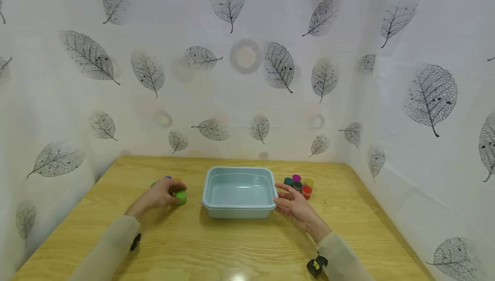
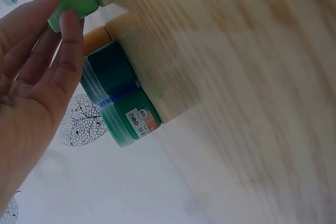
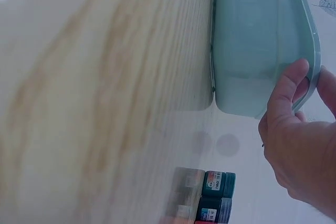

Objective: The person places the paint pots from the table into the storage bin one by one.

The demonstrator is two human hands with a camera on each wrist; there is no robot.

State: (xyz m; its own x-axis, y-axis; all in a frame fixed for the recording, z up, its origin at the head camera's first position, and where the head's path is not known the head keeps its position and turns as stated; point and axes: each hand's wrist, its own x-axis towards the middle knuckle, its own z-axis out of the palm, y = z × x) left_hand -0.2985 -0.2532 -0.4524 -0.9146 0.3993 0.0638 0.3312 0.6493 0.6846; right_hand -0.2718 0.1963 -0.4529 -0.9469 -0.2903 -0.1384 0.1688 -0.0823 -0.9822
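Observation:
My left hand [image 1: 160, 193] pinches a light green paint jar [image 1: 181, 197] between thumb and fingers, at the left of the table. In the left wrist view the jar lies at the top, its far side hidden by fingertips. Right beside it stand an orange jar [image 2: 97, 40], a dark teal jar [image 2: 113, 72] and a green jar [image 2: 137, 114] with a label; a sliver of a blue one shows behind. A pale blue plastic tub [image 1: 239, 213] sits mid-table. At its right rim, my right hand [image 1: 297, 210] holds the edge, fingers partly against the outer wall.
Right of the tub stand several more paint jars: a red jar [image 1: 307, 193], a yellow jar [image 1: 308, 182], a purple jar [image 1: 296, 178] and dark ones. The wooden table [image 1: 232, 251] ends at a leaf-patterned curtain [image 1: 247, 100] behind and on both sides.

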